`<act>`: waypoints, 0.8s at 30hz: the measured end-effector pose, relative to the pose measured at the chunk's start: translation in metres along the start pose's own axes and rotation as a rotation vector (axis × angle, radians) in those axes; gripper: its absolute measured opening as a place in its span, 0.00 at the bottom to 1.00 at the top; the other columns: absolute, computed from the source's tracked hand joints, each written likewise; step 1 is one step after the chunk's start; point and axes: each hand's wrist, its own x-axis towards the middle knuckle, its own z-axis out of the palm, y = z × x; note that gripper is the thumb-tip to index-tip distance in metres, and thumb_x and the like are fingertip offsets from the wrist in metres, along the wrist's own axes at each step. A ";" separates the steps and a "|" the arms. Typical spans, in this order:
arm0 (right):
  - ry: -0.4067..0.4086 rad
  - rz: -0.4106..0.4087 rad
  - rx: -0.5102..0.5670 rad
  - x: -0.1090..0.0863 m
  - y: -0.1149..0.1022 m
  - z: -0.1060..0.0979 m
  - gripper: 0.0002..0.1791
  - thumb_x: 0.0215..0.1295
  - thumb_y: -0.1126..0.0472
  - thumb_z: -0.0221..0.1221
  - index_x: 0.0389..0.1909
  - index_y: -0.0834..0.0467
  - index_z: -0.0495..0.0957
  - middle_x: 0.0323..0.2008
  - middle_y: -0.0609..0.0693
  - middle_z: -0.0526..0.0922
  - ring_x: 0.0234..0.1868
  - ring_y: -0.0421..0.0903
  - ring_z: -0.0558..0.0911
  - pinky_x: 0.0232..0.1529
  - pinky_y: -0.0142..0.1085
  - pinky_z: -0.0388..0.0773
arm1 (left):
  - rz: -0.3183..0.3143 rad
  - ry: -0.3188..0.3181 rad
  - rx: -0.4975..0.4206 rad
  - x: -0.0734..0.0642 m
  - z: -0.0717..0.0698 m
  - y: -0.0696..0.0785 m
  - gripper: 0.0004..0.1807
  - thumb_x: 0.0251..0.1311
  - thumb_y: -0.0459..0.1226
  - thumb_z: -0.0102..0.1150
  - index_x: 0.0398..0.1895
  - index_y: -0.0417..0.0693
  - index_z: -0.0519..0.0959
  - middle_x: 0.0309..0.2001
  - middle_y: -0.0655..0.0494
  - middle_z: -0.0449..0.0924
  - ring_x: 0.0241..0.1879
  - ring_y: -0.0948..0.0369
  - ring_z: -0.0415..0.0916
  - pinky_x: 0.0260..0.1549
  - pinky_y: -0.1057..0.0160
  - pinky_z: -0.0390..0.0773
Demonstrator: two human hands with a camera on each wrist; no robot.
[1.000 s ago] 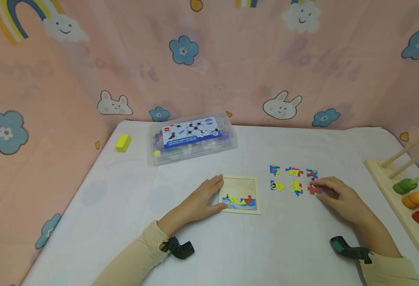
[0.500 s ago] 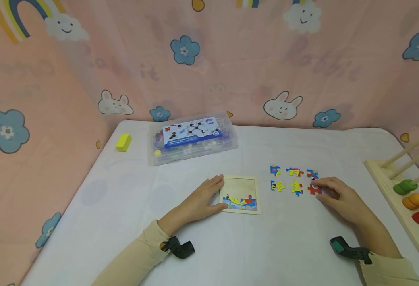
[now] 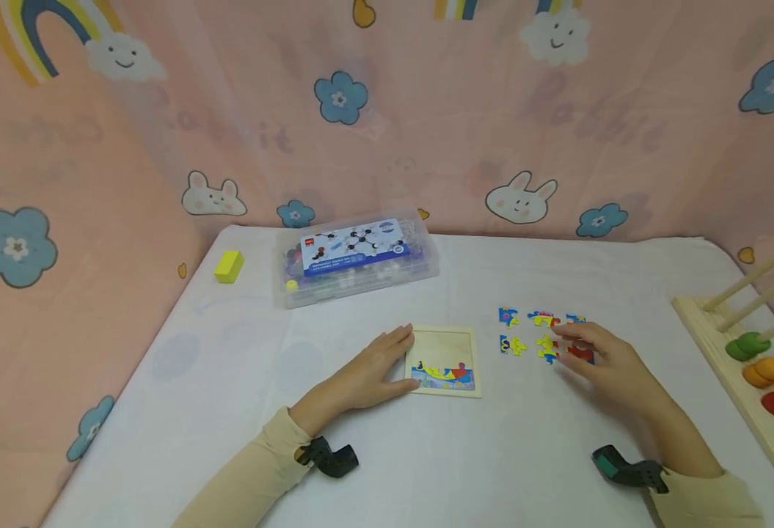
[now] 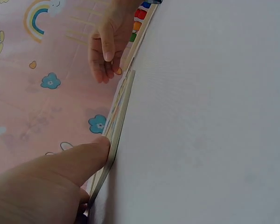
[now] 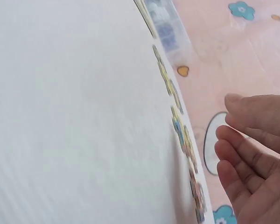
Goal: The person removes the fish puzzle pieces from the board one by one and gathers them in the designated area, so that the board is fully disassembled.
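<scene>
My left hand [image 3: 370,370] lies at the left side of a small wooden puzzle board [image 3: 444,345], its straight fingers along the edge and its thumb [image 4: 95,151] on the near rim. Joined puzzle pieces [image 3: 449,375] fill the board's lower part, blue, yellow and red. My right hand [image 3: 614,367] hovers with bent, parted fingers over the loose pieces to the right; the right wrist view shows nothing in its grasp. Below its fingertips lies a yellow piece [image 3: 546,343]. A red piece [image 3: 581,353] is partly hidden under the hand.
Other loose pieces, such as a blue one [image 3: 508,316] and a blue-yellow one [image 3: 512,345], lie in two rows. A clear molecular model box [image 3: 360,282] and a yellow block [image 3: 229,266] stand farther back. A wooden bead rack [image 3: 730,374] borders the right side.
My right hand has moved left, from the red piece to above the yellow one, leaving the red piece on the table. My left hand and the board have stayed in place.
</scene>
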 end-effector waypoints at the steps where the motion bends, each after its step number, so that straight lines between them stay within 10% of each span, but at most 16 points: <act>1: -0.008 0.002 0.001 0.001 -0.005 0.002 0.22 0.62 0.57 0.62 0.57 0.57 0.75 0.52 0.55 0.76 0.47 0.28 0.69 0.43 0.12 0.65 | 0.005 -0.007 0.006 0.000 0.000 0.000 0.43 0.63 0.53 0.55 0.73 0.40 0.52 0.76 0.51 0.44 0.75 0.58 0.40 0.74 0.56 0.43; 12: -0.123 -0.034 0.108 0.017 -0.054 0.043 0.23 0.65 0.58 0.59 0.60 0.57 0.72 0.56 0.52 0.76 0.54 0.51 0.75 0.54 0.48 0.78 | 0.045 -0.071 0.048 -0.012 -0.006 0.006 0.39 0.65 0.50 0.53 0.73 0.41 0.54 0.76 0.52 0.45 0.75 0.58 0.42 0.73 0.56 0.45; 24: -0.224 -0.124 0.237 0.031 -0.105 0.087 0.23 0.61 0.64 0.62 0.57 0.60 0.73 0.54 0.53 0.77 0.51 0.49 0.79 0.54 0.46 0.78 | 0.076 0.038 0.064 -0.023 0.008 0.002 0.33 0.68 0.47 0.51 0.71 0.44 0.59 0.74 0.56 0.51 0.73 0.60 0.49 0.72 0.59 0.51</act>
